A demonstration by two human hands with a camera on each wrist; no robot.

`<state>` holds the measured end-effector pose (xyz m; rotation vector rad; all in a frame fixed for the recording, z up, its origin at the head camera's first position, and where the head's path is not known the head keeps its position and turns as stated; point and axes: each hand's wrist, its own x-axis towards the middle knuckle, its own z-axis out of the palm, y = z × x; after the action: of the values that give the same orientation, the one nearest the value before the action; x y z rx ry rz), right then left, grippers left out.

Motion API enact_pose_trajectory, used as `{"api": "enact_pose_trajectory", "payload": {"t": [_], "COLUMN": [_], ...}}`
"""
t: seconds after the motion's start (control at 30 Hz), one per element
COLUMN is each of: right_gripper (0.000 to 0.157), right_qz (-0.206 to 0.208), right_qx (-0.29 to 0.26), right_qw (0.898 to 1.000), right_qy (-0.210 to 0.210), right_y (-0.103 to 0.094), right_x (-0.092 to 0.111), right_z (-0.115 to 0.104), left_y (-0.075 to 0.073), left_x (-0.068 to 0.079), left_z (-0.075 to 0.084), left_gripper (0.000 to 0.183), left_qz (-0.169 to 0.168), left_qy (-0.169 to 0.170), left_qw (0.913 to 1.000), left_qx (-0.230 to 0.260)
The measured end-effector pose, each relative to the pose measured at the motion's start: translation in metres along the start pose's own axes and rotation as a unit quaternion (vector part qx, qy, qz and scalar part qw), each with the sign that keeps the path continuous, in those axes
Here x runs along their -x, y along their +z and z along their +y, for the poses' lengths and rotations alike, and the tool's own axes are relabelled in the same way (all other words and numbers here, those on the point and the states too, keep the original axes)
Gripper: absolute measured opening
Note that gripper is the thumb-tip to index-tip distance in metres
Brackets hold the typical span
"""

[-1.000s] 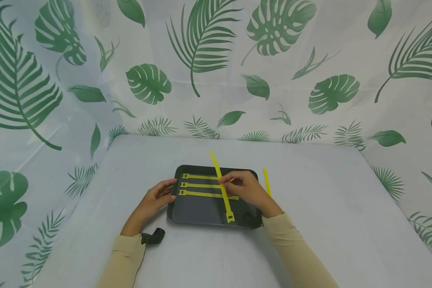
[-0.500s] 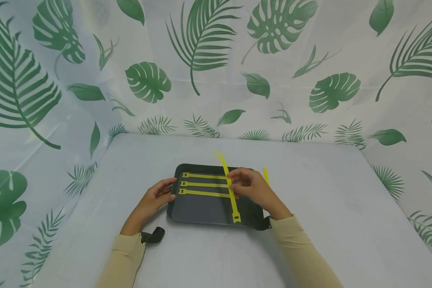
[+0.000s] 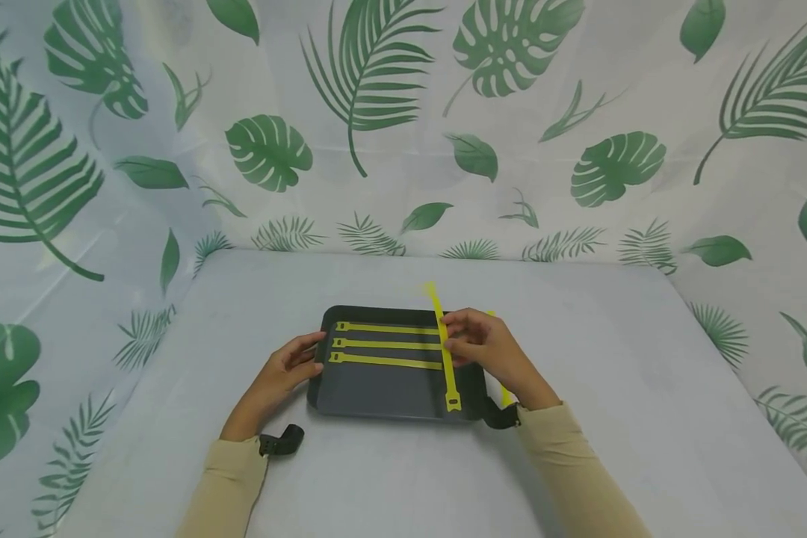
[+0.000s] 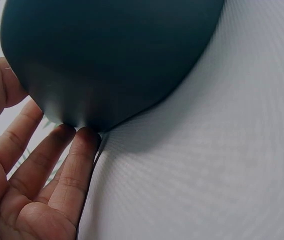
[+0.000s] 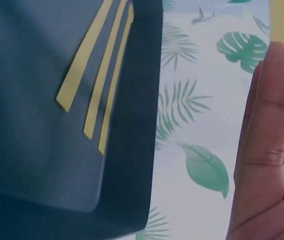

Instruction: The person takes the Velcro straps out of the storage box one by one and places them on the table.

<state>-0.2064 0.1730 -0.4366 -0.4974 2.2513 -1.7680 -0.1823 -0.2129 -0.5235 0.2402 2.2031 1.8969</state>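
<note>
Tray [image 3: 376, 392] holds three straps [image 3: 390, 344]; right hand [image 3: 489, 344] pinches a fourth [image 3: 447, 366].

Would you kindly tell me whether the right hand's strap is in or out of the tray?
Out: the right hand pinches the strap above the tray, its far end showing beyond the tray's rim.

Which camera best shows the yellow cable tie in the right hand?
The head view: the yellow cable tie shows nearly whole, slotted end included. The right wrist view catches only a short piece above the fingers; the left wrist view shows none.
</note>
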Motion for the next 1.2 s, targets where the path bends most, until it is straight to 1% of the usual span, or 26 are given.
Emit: {"api": "enact_pose_trajectory", "payload": {"t": [0.23,0.5,0.73,1.2], "right_gripper": [0.04,0.04,0.042,0.045], "right_qz": [0.015,0.036,0.051,0.064], "right_qx": [-0.006,-0.012,0.001,0.007], "right_qw": [1.0,0.999,0.999,0.997], "right_qy": [-0.003,0.008,0.018,0.04], "right_y": [-0.01,-0.021,-0.034,-0.06], "right_x": [0.005,0.014,0.021,0.031], "right_z": [0.005,0.011,0.016,0.033], "left_y": [0.001,0.002,0.001,0.002], "left_x": [0.001,0.002,0.002,0.002], "left_z": [0.003,0.004,0.004,0.005], "left_gripper": [0.062,0.062,0.062,0.062], "left_qz": [-0.002,0.004,0.007,0.007], "left_qy": [0.002,0.001,0.0,-0.004], "left_qw": [1.0,0.9999,0.9999,0.9998], "left_qx": [-0.002,-0.012,-0.016,-0.016]}}
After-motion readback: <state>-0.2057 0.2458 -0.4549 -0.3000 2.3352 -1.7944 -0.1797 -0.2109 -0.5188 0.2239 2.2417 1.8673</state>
